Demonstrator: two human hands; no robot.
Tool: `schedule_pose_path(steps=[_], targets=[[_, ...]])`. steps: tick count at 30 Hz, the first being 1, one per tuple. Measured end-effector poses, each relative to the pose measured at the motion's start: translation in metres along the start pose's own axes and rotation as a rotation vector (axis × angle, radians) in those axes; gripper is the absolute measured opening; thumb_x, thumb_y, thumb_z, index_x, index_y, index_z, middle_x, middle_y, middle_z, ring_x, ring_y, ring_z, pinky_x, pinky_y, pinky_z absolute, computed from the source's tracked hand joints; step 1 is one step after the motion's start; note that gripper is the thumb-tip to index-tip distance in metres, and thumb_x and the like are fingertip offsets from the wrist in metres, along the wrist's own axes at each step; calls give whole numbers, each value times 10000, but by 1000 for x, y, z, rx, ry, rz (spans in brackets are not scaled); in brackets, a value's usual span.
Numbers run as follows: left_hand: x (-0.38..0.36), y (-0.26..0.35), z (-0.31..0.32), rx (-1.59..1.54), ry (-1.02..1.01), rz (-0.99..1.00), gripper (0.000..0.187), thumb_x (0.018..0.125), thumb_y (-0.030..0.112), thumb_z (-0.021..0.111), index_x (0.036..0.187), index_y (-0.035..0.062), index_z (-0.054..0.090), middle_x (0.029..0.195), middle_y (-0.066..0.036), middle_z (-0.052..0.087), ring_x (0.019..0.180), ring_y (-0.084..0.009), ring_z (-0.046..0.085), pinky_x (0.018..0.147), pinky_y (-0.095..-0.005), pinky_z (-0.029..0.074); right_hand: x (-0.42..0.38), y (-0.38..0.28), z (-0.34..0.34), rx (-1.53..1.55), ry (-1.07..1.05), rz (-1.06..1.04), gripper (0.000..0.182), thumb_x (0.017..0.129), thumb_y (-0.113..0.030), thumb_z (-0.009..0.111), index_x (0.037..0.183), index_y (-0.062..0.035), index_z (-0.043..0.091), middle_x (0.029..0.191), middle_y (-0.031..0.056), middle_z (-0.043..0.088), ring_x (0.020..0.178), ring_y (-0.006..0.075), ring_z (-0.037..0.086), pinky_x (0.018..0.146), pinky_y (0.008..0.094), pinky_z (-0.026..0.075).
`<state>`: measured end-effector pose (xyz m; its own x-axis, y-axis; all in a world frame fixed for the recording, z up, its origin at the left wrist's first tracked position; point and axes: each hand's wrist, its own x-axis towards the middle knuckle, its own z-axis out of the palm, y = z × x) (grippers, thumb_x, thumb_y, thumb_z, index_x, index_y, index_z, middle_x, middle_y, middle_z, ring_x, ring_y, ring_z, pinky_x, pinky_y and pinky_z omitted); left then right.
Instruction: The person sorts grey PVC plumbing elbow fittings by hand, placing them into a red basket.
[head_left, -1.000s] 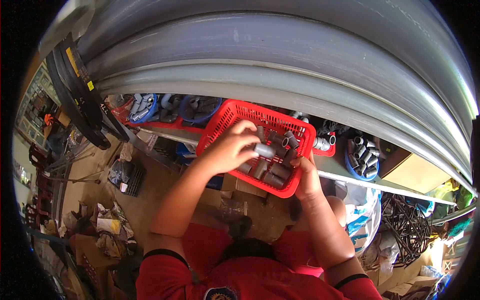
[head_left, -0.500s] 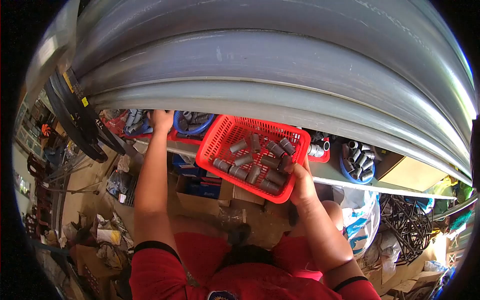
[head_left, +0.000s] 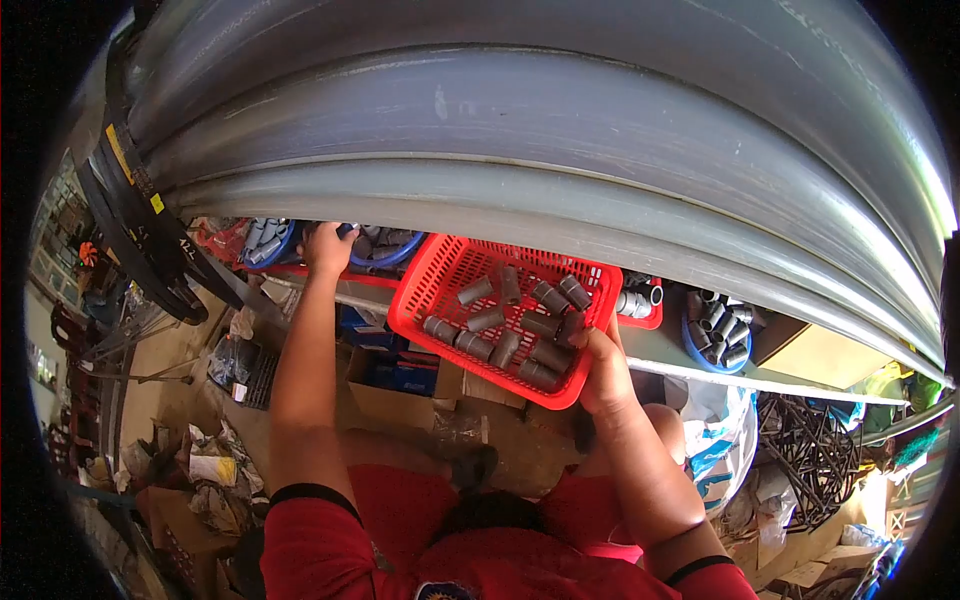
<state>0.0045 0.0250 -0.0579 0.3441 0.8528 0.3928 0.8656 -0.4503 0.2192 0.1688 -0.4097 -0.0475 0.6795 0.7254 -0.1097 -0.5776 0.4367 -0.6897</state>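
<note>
My right hand grips the right side of a red plastic basket, thumb over the rim. Several short grey pipe couplings lie loose in the basket, which tilts toward me. My left hand is closed at the shelf, left of the basket, beside a blue basket of grey fittings. A small dark pipe fitting shows at its fingertips; the fingers partly hide it. Another blue basket of grey fittings stands left of this hand.
Large grey pipes run across above the shelf. Farther right are a red basket of fittings and a blue one. Below the shelf stand an open carton and a white plastic bag. Black belts hang at left.
My left hand has drawn back from the blue basket on the left and shifted slightly right, a small dark fitting now showing at its fingertips. My right hand and the red basket stay nearly still.
</note>
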Motion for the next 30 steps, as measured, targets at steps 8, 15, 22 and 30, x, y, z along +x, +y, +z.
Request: schedule_pose_path(steps=[8,15,22,30], targets=[[14,2,13,4,39,26,582,839,369,764,1365,224,563,1351,-153,596,1354,-392,435,1026,-609,366,-5,-5,8,6,1,36,715,768,7,501,1463,-129,403,1255,78,539,1158,256,522,1038,397,432],[-26,14,-20,-505,245,165,303,914,127,619,1209,63,639,1192,-178,676,1117,-363,642,962,-424,492,-3,-4,6,-21,32,27,705,757,-9,517,1447,-120,421,1239,72,541,1151,244,521,1035,394,431],[-178,134,-107,-694,-585,886,419,839,116,737,1247,64,655,1139,-143,667,1098,-356,617,957,-422,505,-1,5,10,-5,-88,21,739,744,8,498,1462,-129,393,1285,96,522,1181,271,520,1051,421,442],[-186,137,-87,-525,-540,968,471,799,176,786,1230,73,628,1233,-144,636,1137,-339,610,973,-448,490,-12,10,12,3,-71,10,690,755,9,498,1428,-132,438,1134,43,544,1075,217,528,1000,369,448]])
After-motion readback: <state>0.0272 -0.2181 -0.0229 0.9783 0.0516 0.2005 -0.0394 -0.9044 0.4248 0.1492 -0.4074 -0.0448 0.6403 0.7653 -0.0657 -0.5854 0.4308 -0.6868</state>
